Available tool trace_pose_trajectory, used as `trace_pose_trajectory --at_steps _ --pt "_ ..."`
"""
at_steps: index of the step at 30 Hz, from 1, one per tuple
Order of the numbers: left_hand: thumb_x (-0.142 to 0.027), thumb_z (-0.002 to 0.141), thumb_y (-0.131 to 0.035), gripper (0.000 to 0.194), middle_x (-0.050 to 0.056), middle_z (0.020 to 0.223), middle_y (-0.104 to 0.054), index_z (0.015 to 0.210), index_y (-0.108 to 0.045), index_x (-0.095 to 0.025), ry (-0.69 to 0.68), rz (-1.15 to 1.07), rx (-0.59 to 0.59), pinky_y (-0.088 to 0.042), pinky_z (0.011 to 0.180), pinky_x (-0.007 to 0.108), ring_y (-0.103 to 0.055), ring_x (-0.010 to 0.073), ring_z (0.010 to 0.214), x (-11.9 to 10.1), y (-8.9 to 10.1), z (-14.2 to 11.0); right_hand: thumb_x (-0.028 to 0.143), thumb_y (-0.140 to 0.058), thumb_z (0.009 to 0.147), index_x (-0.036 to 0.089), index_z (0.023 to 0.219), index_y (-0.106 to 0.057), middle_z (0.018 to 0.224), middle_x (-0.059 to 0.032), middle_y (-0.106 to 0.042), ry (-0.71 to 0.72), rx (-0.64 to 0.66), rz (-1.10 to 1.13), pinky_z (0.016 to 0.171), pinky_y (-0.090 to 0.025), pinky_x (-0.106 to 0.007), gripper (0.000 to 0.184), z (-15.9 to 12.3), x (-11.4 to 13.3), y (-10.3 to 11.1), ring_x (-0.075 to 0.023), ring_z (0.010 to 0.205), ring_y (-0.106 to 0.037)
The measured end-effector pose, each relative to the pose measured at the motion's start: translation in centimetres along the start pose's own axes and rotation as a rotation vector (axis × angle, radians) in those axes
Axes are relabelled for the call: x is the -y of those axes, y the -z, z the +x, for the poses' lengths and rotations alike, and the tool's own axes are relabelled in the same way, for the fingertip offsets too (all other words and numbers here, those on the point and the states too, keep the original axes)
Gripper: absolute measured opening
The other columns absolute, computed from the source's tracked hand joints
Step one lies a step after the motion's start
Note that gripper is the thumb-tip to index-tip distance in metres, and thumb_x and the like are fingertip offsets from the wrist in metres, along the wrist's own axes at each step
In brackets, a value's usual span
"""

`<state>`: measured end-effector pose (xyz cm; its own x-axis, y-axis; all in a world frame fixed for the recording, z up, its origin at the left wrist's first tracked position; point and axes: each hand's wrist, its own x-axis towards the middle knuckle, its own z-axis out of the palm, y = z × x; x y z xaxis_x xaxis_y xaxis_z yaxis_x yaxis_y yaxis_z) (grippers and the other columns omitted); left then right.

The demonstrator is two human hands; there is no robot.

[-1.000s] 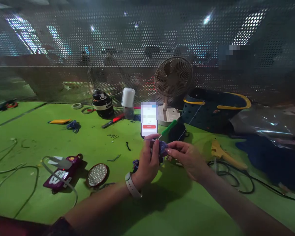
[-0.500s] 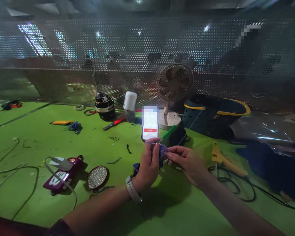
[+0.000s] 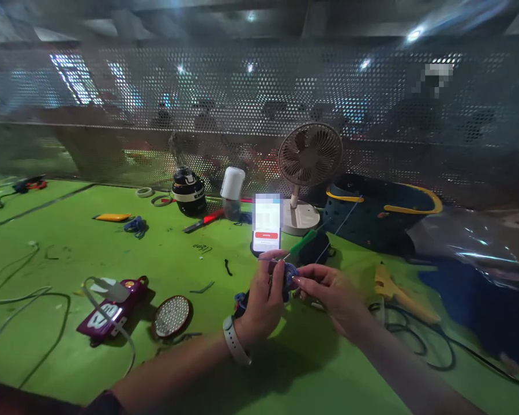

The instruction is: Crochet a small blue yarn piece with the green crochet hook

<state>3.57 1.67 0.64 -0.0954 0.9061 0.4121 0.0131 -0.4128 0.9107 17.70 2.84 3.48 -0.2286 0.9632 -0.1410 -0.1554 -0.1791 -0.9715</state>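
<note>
Still gripping a small purple-blue fabric-like piece (image 3: 290, 275) in the curled left hand (image 3: 262, 300), with its edge pinched between thumb and fingertip of the right hand (image 3: 335, 294). Held above the green counter (image 3: 164, 259), near the lit, upright phone (image 3: 266, 243). Showing no clear change in grip, just a slightly shifted view. Keeping a green-handled thin metal tool (image 3: 303, 242) at the left fingertips, apparently held too. Too small to tell any change in the piece.
</note>
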Motion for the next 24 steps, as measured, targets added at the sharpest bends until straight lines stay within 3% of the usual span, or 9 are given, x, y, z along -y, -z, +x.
trace_pose_trajectory --at_steps 18,24 --pt "-0.035 0.099 -0.043 0.023 0.007 0.105 -0.06 0.116 -0.052 -0.022 0.014 -0.027 0.036 -0.046 0.082 0.032 -0.057 0.0176 0.092 0.26 0.09 -0.12 0.033 -0.084 0.065 0.018 0.076 -0.077 0.066 0.0005 -0.069 0.023 0.043 -0.02 0.055 -0.045 -0.019 0.02 0.04 -0.05 0.29 -0.0069 0.056 -0.056" --pt "-0.034 0.1 -0.042 0.023 0.005 0.1 -0.059 0.118 -0.051 -0.023 0.003 0.007 0.024 -0.046 0.081 0.03 -0.056 0.0155 0.086 0.31 0.14 -0.29 0.033 -0.085 0.062 0.018 0.073 -0.075 0.061 0.0019 -0.067 0.018 0.037 -0.004 0.052 -0.043 -0.019 0.021 0.01 -0.01 0.15 -0.0068 0.053 -0.055"
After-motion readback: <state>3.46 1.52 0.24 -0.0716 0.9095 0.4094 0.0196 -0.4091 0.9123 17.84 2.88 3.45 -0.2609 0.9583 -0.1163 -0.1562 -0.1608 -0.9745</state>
